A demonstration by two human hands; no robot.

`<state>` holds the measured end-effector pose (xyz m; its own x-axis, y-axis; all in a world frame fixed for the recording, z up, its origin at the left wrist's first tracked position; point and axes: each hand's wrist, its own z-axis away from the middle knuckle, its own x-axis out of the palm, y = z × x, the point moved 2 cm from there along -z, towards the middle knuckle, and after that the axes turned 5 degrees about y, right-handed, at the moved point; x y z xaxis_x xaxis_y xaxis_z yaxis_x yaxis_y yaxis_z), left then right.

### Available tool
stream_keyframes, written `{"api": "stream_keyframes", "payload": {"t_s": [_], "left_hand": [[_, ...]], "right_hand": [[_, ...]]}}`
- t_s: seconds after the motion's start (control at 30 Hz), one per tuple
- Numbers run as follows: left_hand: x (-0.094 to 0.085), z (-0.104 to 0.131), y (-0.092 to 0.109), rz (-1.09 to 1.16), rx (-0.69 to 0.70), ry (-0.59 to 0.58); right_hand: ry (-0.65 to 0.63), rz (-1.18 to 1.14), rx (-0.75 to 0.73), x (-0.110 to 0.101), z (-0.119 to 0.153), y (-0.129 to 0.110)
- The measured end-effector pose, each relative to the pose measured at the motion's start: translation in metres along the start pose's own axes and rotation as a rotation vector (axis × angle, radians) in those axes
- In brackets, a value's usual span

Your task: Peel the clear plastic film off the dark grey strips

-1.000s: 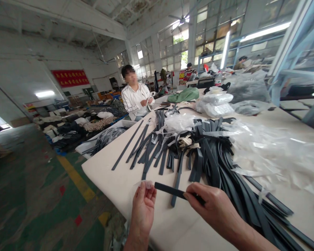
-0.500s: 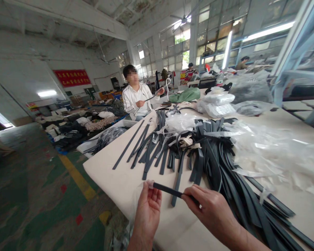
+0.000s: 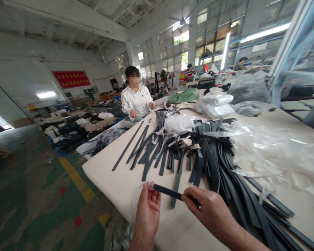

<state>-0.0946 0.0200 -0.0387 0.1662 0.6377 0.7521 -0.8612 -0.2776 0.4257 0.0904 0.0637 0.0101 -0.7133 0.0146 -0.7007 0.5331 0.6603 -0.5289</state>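
Bottom centre of frame: right hand (image 3: 211,211) pinches dark strap (image 3: 169,191) near its end; left hand (image 3: 148,211) grips clear plastic sleeve (image 3: 136,202) at strap tip. Step judged: sleeving strap. Next needs steady alignment. Strap pile (image 3: 199,153) beyond on table (image 3: 115,181).

Bright window daylight, tube lights glaring, edges warped.

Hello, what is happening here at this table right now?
A person holds one dark strap over the table: the right hand pinches it, and the left hand holds thin clear plastic at its tip. Many more straps lie piled ahead. A co-worker sits at the far end.
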Motion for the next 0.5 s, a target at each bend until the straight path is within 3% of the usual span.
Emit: {"api": "stream_keyframes", "payload": {"t_s": [0.5], "left_hand": [[-0.005,0.001,-0.01,-0.054,0.053,0.016]], "right_hand": [[-0.042,0.05,0.053,0.007,0.002,0.007]]}}
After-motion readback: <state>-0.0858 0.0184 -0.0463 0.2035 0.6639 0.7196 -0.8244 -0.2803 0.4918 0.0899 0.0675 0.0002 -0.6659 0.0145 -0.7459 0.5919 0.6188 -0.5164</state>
